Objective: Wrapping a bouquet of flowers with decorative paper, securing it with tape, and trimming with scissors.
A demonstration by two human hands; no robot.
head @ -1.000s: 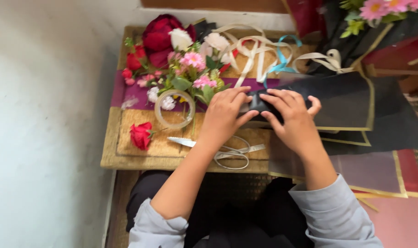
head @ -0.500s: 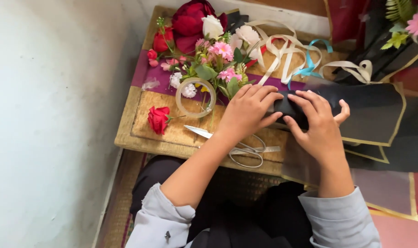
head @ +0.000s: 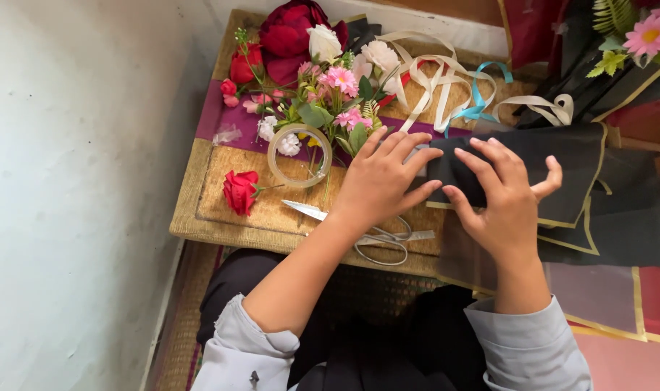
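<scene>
Black wrapping sheet (head: 518, 163) lies on the worktop (head: 221, 210); I press its folded edge with left hand (head: 381, 181) and right hand (head: 507, 199), fingers spread, flattening it. Scissors (head: 373, 232) lie near.

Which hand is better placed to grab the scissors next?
Probably the left hand: the scissors lie directly under its wrist, blades pointing left. The right hand is farther off, fingers pressing the black wrapping sheet, so it would have to let go.

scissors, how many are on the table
1. The scissors lie on the woven mat, handles under the left hand, blades pointing toward the loose red rose. Others could be hidden beneath the flowers or black sheets.
</scene>
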